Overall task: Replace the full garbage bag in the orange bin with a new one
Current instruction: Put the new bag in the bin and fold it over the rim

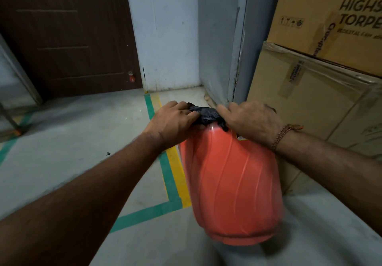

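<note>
The bin (pixel 233 183) is orange with faint wavy ribs down its side. The bag (pixel 204 115) at its rim is black. The floor (pixel 62 141) is grey, marked with green and yellow tape (pixel 175 174). The door (pixel 68 36) is dark brown; the boxes (pixel 322 59) are tan with dark lettering. The wall (pixel 165 34) is pale blue-white. A reddish-brown beaded bracelet (pixel 282 136) circles 1 wrist.

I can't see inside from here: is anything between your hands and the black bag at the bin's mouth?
Nothing visible. The left hand and right hand both already grip the black bag at the top of the orange bin. The cardboard boxes stand close on the right, clear of the hands.
</note>
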